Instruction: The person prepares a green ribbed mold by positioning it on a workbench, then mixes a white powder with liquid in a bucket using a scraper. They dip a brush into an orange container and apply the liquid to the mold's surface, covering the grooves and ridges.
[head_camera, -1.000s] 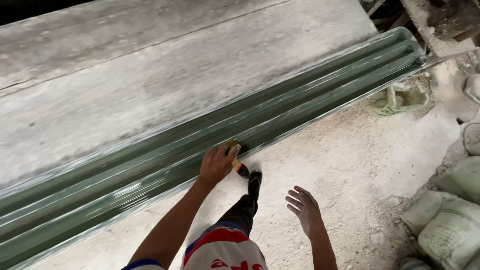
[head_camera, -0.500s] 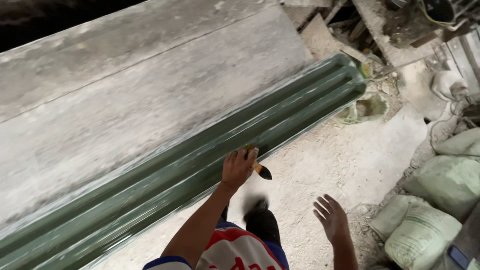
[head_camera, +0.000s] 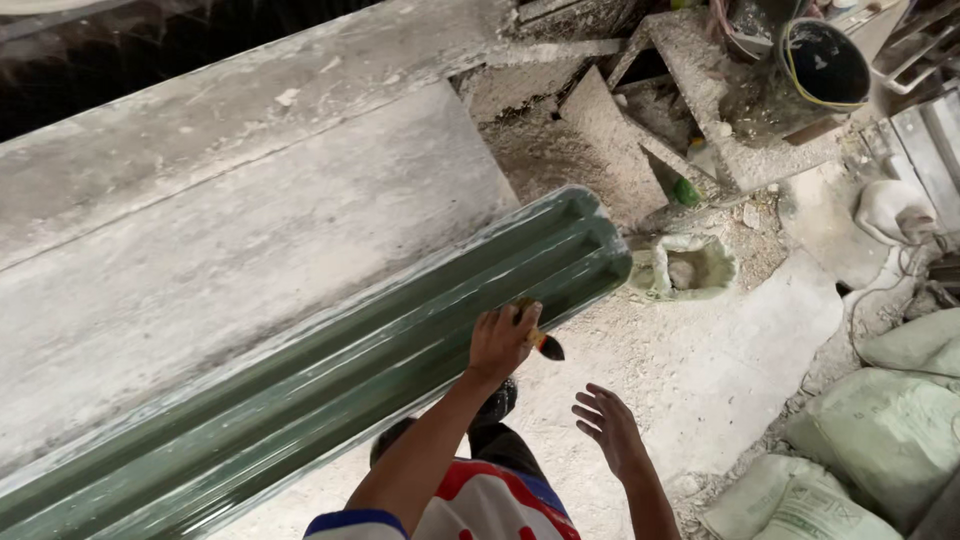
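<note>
A long dark green ribbed mould (head_camera: 330, 370) with a glossy wet surface lies along a grey concrete slab (head_camera: 240, 230). My left hand (head_camera: 503, 340) is shut on a small paintbrush (head_camera: 545, 343) with a yellow handle and dark bristles. It rests on the mould's near edge, close to its right end. My right hand (head_camera: 607, 425) hangs open over the dusty floor with fingers spread, holding nothing. My dark shoe (head_camera: 497, 400) shows under the left arm.
A small torn green container (head_camera: 693, 266) lies on the floor just past the mould's end. Filled sacks (head_camera: 880, 430) pile up at the right. A black bucket (head_camera: 823, 62) and concrete rubble (head_camera: 640, 120) sit at the top right.
My left hand with the brush has moved along the mould toward its right end. The view has shifted right, and my right hand has stayed open beside me.
</note>
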